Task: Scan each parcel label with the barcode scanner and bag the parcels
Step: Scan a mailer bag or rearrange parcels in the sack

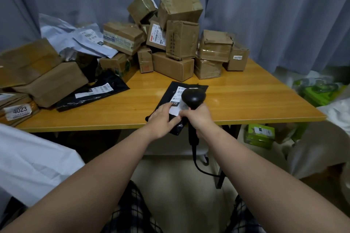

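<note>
Far left, stacked parcels: brown wrapped parcels (49,81) piled at the table's left end, the lowest bearing a tag reading 4023 (19,110).
Lower left, white material: a white sheet or sack (28,157) lies below the table edge. Whether it is the bag cannot be told.
Left of centre, waiting mailer: a black mailer (94,92) lies flat, label up, well apart from both hands.
Rear centre, cartons: a heap of cardboard boxes (181,41) against the curtain, untouched.
Table: a wooden top (246,100), with the work at its near edge.
Parcel in hand: a second black poly mailer (166,96) lies flat in the centre, its near end overhanging the edge. Its long axis runs away from the person, leaning slightly right.
Label: white label (175,108) facing up, partly hidden.
Left hand: left hand (161,119) lies on the mailer with fingers extended, pressing it down beside the label.
Right hand: right hand (198,119) is wrapped round the handle of the barcode scanner (193,96), just beside the left.
Deciding relation: the scanner head sits directly above the label's far half and looks aimed down at it. In my judgement the scan is in progress.
Next move, judged: the left hand is already on the mailer and nearer the white material, so bagging would fall to it.
Right, floor: green boxes (259,135) beside the table leg.
</note>
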Demonstrator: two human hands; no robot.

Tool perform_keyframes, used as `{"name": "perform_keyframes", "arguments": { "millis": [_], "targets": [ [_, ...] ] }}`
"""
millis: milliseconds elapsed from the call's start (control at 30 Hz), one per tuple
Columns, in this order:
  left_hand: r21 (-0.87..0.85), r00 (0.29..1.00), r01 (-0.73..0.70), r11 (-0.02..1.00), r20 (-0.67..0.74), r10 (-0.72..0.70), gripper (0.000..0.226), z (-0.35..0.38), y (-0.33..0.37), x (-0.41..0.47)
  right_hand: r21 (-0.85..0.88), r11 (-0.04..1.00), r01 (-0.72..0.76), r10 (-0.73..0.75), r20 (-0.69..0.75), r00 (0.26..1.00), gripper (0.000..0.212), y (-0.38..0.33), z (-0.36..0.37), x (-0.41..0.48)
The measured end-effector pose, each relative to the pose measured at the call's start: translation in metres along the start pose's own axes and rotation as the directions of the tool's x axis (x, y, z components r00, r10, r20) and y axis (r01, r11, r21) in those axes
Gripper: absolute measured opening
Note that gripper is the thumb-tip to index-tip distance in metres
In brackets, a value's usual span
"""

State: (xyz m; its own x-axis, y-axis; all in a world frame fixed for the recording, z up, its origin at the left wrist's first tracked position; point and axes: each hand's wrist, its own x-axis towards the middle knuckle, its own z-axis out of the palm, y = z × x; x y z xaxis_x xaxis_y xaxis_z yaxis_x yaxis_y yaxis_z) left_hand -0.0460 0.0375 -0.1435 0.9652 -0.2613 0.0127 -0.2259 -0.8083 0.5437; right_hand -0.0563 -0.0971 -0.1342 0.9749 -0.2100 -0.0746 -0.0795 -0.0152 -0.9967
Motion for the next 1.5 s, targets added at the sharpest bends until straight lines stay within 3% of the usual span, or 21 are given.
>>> {"name": "perform_keyframes", "arguments": {
  "millis": [100, 200, 267, 333, 367, 433, 533, 667, 867, 1200, 1333, 1500],
  "targets": [
    [-0.166, 0.997, -0.074, 0.983, -0.050, 0.066, 0.050, -0.003, -0.004, -0.013, -0.007, 0.999, 0.039, -0.039, -0.059, 0.998, 0.049, 0.007, 0.002, -0.005],
    [-0.353, 0.982, -0.069, 0.933, -0.190, 0.001, 0.023, -0.015, -0.004, -0.014, 0.033, 0.996, 0.082, -0.080, -0.048, 0.996, 0.056, 0.009, -0.004, -0.009],
    [-0.417, 0.958, -0.034, 0.908, -0.273, -0.089, 0.037, -0.032, 0.002, -0.012, 0.000, 0.991, 0.137, -0.137, -0.036, 0.990, 0.055, 0.007, -0.014, -0.012],
    [-0.495, 0.963, 0.028, 0.869, -0.220, -0.156, 0.060, -0.048, 0.011, -0.011, -0.050, 0.977, 0.207, -0.208, -0.009, 0.978, 0.050, 0.002, -0.027, -0.017],
    [-0.564, 0.972, 0.041, 0.825, -0.170, -0.164, 0.062, -0.055, 0.017, -0.011, -0.076, 0.970, 0.232, -0.232, 0.012, 0.973, 0.048, 0.000, -0.034, -0.020],
    [-0.671, 0.982, -0.002, 0.742, -0.142, -0.126, 0.045, -0.066, 0.031, -0.011, -0.109, 0.956, 0.272, -0.267, 0.053, 0.962, 0.047, -0.005, -0.045, -0.023],
    [-0.763, 0.966, -0.101, 0.639, -0.229, -0.121, 0.025, -0.078, 0.052, -0.009, -0.112, 0.931, 0.346, -0.337, 0.098, 0.936, 0.047, -0.011, -0.057, -0.024],
    [-0.789, 0.956, -0.146, 0.596, -0.267, -0.120, 0.019, -0.087, 0.067, -0.006, -0.062, 0.905, 0.421, -0.418, 0.062, 0.906, 0.050, -0.024, -0.063, -0.026],
    [-0.775, 0.971, -0.148, 0.614, -0.232, -0.058, 0.013, -0.085, 0.078, -0.008, 0.095, 0.847, 0.523, -0.508, -0.140, 0.850, 0.055, -0.057, -0.065, -0.019],
    [-0.758, 0.973, -0.163, 0.632, -0.228, -0.022, 0.017, -0.077, 0.083, -0.020, 0.106, 0.896, 0.432, -0.380, -0.322, 0.867, 0.032, -0.068, -0.063, -0.012],
    [-0.715, 0.991, -0.092, 0.693, -0.131, -0.003, 0.025, -0.074, 0.076, -0.026, 0.054, 0.906, 0.419, -0.378, -0.342, 0.861, 0.032, -0.068, -0.068, -0.009],
    [-0.717, 0.961, -0.148, 0.681, -0.267, -0.073, 0.018, -0.084, 0.081, -0.027, 0.070, 0.869, 0.490, -0.466, -0.222, 0.857, 0.042, -0.077, -0.075, -0.025]
  ]
}}
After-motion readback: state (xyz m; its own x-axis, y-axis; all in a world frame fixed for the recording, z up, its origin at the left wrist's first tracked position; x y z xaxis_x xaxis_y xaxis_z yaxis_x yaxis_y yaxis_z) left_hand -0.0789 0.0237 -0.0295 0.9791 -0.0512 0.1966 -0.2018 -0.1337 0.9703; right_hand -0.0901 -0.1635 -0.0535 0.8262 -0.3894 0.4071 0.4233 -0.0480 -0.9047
